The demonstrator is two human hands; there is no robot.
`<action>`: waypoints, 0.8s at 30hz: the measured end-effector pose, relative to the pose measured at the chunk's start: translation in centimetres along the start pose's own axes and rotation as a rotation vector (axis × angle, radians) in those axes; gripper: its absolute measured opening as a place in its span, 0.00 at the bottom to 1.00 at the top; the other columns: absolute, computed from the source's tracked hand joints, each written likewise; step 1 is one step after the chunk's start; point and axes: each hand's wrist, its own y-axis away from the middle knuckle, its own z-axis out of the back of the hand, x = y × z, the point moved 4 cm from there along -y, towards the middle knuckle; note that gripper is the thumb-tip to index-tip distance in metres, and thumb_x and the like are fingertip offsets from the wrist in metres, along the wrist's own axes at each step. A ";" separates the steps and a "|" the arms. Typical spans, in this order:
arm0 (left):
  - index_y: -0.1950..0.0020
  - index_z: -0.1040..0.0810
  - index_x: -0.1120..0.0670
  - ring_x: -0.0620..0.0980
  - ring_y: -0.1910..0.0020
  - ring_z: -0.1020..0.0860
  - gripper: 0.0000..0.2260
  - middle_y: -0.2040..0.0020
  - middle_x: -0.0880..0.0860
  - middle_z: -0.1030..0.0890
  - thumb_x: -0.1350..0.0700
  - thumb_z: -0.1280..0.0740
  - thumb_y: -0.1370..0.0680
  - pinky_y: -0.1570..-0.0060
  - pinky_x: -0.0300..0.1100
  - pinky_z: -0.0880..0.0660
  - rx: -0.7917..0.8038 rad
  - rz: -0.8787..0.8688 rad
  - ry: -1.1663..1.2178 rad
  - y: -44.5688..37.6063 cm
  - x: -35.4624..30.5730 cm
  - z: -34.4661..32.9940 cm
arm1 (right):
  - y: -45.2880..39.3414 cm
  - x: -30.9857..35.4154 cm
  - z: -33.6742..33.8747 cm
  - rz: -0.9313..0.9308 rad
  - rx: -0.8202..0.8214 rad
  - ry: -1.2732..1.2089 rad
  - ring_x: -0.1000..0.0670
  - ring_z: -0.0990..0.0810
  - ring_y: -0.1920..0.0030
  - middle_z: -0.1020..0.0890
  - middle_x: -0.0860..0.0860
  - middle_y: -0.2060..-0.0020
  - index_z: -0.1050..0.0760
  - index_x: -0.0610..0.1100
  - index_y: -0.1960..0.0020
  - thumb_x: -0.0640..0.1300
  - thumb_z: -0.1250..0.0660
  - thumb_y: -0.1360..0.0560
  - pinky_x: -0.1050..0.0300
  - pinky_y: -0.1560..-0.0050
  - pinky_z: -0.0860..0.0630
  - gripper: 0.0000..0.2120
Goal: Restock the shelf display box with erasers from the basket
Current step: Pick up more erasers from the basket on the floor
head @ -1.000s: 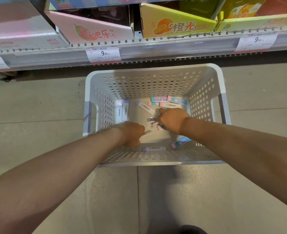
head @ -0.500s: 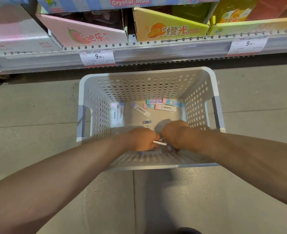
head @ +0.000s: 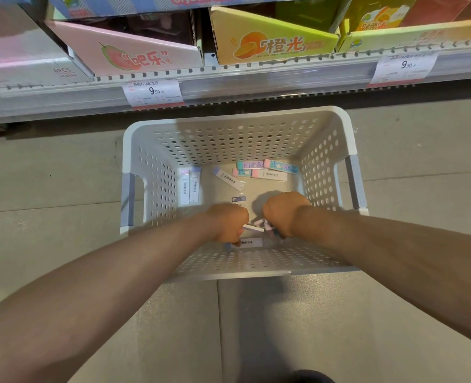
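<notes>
Both arms reach down into the white perforated basket (head: 239,139), the left hand (head: 227,222) curled with a white eraser (head: 253,228) sticking out of its grip, the right hand (head: 284,212) knuckles-up over a few pink erasers (head: 266,226); its fingers are hidden, so its grip cannot be told. The basket sits on a grey tiled floor (head: 49,175) below a shelf (head: 256,78) of display boxes, with loose erasers (head: 267,170) along its far wall and two more (head: 189,186) at the left.

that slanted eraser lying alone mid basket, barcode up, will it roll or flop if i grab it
The slanted eraser looks like a flat-sided bar, so it should slide rather than roll. Its straight edges suggest it is stiff. The printed sleeve may be a little slick on the basket floor.
</notes>
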 end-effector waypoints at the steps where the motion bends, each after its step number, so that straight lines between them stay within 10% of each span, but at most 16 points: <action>1: 0.62 0.27 0.55 0.52 0.61 0.27 0.08 0.67 0.51 0.28 0.53 0.31 0.27 0.63 0.42 0.31 -0.009 -0.001 -0.009 0.1 -0.1 0.0 | -0.1 0.0 0.0 -0.004 -0.007 -0.012 0.45 0.26 0.57 0.22 0.43 0.52 0.29 0.40 0.44 0.35 0.30 0.33 0.56 0.60 0.29 0.18; 8: 0.72 0.40 0.54 0.53 0.64 0.30 0.18 0.72 0.49 0.36 0.57 0.32 0.28 0.65 0.42 0.33 -0.150 0.027 -0.109 0.7 -1.4 0.7 | -0.3 -0.2 -0.4 -0.064 0.035 -0.033 0.45 0.20 0.51 0.19 0.45 0.55 0.23 0.39 0.50 0.38 0.31 0.30 0.55 0.57 0.26 0.09; 16: 0.53 0.24 0.61 0.57 0.54 0.21 0.11 0.54 0.57 0.20 0.53 0.32 0.26 0.62 0.43 0.31 -0.117 0.024 -0.101 0.5 -1.1 0.7 | -0.8 -0.5 -0.6 -0.079 0.026 -0.023 0.45 0.21 0.53 0.19 0.44 0.50 0.25 0.38 0.46 0.37 0.31 0.30 0.56 0.58 0.28 0.12; 24: 0.71 0.40 0.54 0.49 0.72 0.34 0.17 0.72 0.51 0.35 0.55 0.38 0.25 0.71 0.40 0.36 -0.052 0.081 -0.029 1.8 0.7 0.6 | -1.5 -0.9 -1.5 -0.077 0.120 -0.074 0.46 0.27 0.55 0.26 0.49 0.54 0.27 0.46 0.51 0.44 0.35 0.27 0.53 0.51 0.24 0.06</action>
